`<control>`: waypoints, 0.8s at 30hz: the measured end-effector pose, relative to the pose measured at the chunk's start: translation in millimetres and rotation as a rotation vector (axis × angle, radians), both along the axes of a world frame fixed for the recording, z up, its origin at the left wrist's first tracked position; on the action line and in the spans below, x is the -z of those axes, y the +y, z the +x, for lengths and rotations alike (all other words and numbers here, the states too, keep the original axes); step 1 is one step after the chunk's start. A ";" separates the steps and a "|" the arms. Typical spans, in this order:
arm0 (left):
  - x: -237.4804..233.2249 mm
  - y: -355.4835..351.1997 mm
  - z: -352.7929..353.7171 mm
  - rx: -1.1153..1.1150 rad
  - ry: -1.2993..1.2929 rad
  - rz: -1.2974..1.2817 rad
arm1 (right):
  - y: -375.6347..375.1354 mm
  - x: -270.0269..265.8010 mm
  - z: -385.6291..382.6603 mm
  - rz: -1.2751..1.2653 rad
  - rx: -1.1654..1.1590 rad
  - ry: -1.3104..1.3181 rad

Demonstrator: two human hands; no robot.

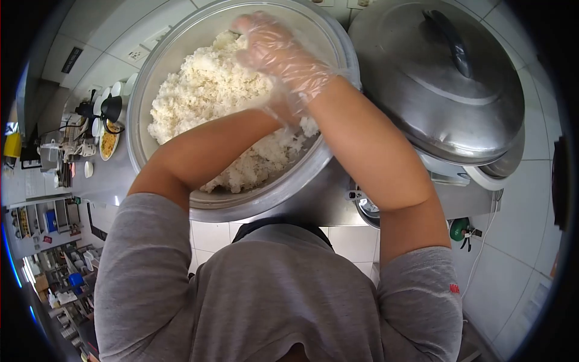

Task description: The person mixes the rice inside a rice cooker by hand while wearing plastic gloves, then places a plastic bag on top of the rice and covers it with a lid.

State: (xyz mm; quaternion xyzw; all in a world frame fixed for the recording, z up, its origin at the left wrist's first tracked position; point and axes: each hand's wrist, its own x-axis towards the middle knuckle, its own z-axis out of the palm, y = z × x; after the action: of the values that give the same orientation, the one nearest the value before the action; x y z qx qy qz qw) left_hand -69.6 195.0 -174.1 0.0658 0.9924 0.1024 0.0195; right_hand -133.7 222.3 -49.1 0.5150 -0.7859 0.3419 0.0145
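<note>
A mound of cooked white rice (211, 84) fills much of a large, wide metal pot (142, 99). My right hand (271, 54) wears a clear plastic glove and reaches over the far side of the rice. Its fingers curl around rice at the top of the mound, a little blurred. Lower, at the right side of the rice, is my left hand (288, 110), also in clear plastic. Motion smears it and my right wrist partly covers it, so its fingers do not show. My forearms cross over the pot.
Right of the pot stands a second large pot under a domed metal lid (422, 90) with a black handle. On the left are an oval dish of yellow food (110, 142), stacked white dishes and utensils (63, 148). A green cylinder (459, 229) stands low at the right.
</note>
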 end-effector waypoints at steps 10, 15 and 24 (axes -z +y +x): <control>-108.7 -43.6 58.2 0.003 -0.156 -0.095 | 16.3 -5.8 -23.6 0.099 0.106 -0.121; -116.4 -158.2 85.1 -0.247 0.004 -0.123 | 14.6 2.1 -18.2 0.332 0.032 -0.189; -143.0 -200.7 97.8 -0.476 -0.116 0.232 | -9.0 21.7 73.4 1.128 -0.143 -0.809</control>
State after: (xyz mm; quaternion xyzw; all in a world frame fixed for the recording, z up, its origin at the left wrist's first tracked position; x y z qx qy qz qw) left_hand 28.2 -5.7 -31.1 -0.1734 0.9587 0.2209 0.0442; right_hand -60.3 213.3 -70.8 0.3266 -0.7512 0.0468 -0.5717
